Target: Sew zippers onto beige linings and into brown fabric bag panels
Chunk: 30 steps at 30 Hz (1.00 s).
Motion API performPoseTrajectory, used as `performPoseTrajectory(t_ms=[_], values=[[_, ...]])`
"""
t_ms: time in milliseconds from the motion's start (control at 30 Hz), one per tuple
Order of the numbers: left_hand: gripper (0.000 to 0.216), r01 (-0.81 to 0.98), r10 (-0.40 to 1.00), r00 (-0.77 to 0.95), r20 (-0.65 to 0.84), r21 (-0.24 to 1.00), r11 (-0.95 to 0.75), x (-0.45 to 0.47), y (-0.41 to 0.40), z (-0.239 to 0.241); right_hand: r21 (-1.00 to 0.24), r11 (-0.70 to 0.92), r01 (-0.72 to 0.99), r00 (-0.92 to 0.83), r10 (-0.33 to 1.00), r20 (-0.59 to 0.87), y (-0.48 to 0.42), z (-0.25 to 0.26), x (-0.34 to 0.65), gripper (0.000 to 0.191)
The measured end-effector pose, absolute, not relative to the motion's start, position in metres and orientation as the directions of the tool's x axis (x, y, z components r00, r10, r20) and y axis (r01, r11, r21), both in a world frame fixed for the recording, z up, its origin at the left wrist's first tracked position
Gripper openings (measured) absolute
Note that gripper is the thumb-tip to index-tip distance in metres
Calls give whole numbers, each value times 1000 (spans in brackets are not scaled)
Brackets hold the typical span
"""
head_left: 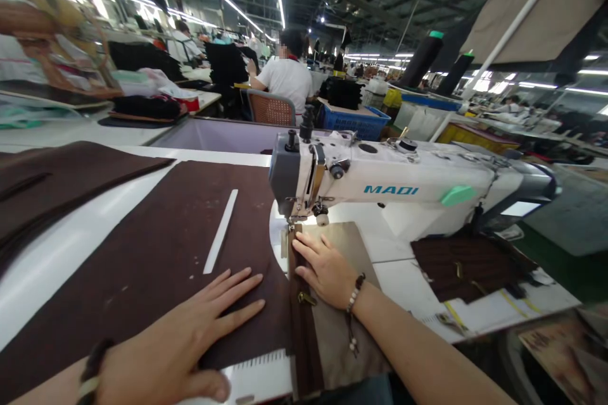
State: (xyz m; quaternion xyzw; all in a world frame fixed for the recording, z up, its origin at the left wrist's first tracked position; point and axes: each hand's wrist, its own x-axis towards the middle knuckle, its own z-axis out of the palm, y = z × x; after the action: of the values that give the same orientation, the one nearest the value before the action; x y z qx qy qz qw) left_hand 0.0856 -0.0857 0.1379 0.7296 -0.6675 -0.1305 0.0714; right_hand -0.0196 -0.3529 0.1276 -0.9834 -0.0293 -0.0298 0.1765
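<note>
The left hand (175,335) and right hand (325,269) lie open and flat on soft, limp brown fabric (156,247), probably best guided by pressing palms rather than pinching.

Only readable thing was "MADI" in blue capitals on the front of the white sewing machine (403,180) arm, near the bench's far edge. Nothing else was legible, too blurry.

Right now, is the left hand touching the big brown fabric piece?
Touching. The head view shows the left hand lying flat, palm down, on the brown fabric, fingers spread, no gap visible.
</note>
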Motion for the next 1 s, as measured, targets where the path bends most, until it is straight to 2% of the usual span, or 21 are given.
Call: performPoseTrajectory(t_ms=[167, 300, 533, 767, 1000], values=[[65, -969, -995, 91, -39, 227, -97, 87, -87, 139, -349, -934, 75, 996, 51, 78, -354, 127, -19, 46], [54, -964, -993, 119, -23, 237, -121, 85, -94, 140, -350, -934, 78, 996, 58, 66, -355, 128, -20, 47], [50, -926, -992, 118, -49, 355, -128, 97, -91, 134, -347, -933, 98, 994, 74, 83, -358, 125, -18, 46], [47, -881, -977, 154, -149, 428, -204, 106, -89, 144, -343, -935, 91, 995, 69, 76, -357, 126, -19, 47], [46, -787, -969, 214, -125, 565, -247, 108, -89, 159, -360, -931, 58, 998, 49, 34, -354, 131, -18, 47]])
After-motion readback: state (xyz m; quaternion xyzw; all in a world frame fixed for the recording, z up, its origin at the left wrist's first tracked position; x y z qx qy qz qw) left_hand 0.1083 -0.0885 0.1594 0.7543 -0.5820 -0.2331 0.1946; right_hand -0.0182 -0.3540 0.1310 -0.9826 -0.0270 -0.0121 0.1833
